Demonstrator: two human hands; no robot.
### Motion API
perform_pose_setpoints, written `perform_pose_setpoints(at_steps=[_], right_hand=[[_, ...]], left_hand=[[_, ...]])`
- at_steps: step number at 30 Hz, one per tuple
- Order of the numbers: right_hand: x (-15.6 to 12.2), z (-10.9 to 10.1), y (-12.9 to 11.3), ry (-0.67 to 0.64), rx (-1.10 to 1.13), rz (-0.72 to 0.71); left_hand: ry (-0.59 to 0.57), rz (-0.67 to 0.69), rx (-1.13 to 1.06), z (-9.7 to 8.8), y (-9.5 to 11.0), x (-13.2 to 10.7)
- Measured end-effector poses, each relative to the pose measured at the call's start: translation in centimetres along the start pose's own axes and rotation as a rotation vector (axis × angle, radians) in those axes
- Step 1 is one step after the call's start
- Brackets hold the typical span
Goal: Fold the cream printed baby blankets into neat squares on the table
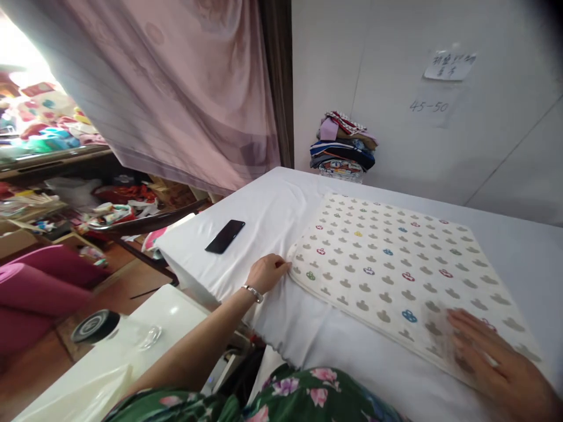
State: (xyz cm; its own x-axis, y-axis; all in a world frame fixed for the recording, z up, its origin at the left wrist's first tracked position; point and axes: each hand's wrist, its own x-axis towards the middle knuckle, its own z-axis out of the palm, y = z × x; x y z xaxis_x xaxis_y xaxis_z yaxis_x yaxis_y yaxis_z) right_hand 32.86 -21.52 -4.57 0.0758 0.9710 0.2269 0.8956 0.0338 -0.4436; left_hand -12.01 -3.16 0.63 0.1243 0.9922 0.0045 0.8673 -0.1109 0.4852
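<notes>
Green clothing printed with pink flowers (323,390) is seen nearest the camera; beyond it, a cream cloth printed with grey and coloured mushroom-like shapes (379,239) is laid flat on a white-covered table (272,214). Its near left corner is met by the left hand (266,274), fingers curled, whether pinching cannot be told, while its near right part is overlaid by the blurred right hand (499,354), fingers extended, nothing visibly gripped. Flatness is likely best kept if the corner is steadied lightly and pressure is spread evenly.

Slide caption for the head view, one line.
Left hand at a corner of the printed cloth, blurred right hand over its near edge, phone on the white tabletop.
</notes>
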Motion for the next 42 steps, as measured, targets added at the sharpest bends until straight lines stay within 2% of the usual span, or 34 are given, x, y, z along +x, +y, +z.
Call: perform_pose_setpoints(at_steps=[1,5,8,11,15,19,26,34,39,42], right_hand=[[1.1,0.1,-2.1,-0.098,0.021,-0.032],[5.6,1.0,-11.0,-0.315,0.14,-0.152],[8.9,2.9,-17.0,-0.408,0.263,-0.293],[11.6,5.8,-21.7,-0.372,0.317,-0.364],[14.0,9.6,-25.3,-0.265,0.23,-0.39],[15.0,11.4,-26.3,-0.246,0.168,-0.361],[15.5,12.1,-25.5,-0.322,0.311,-0.293],[15.7,12.5,-25.8,-0.32,0.329,-0.209],[15.7,11.2,-25.7,-0.274,0.381,-0.108],[15.9,10.4,-25.9,-0.284,0.35,-0.114]], left_hand=[[-0.006,-0.006,0.012,0.2,0.4,0.0],[-0.014,-0.074,-0.005,0.8,1.0,0.1],[-0.015,-0.122,-0.07,0.9,1.0,0.1],[-0.008,-0.119,-0.169,1.0,1.1,-0.1],[0.002,-0.102,-0.337,1.5,1.0,-0.2],[-0.01,-0.11,-0.53,2.3,0.6,0.0],[-0.037,-0.109,-0.782,2.7,0.5,0.0],[-0.014,-0.105,-0.773,3.0,0.6,0.0],[-0.009,-0.101,-0.739,3.1,0.5,0.0],[-0.007,-0.117,-0.772,3.2,0.5,0.1]])
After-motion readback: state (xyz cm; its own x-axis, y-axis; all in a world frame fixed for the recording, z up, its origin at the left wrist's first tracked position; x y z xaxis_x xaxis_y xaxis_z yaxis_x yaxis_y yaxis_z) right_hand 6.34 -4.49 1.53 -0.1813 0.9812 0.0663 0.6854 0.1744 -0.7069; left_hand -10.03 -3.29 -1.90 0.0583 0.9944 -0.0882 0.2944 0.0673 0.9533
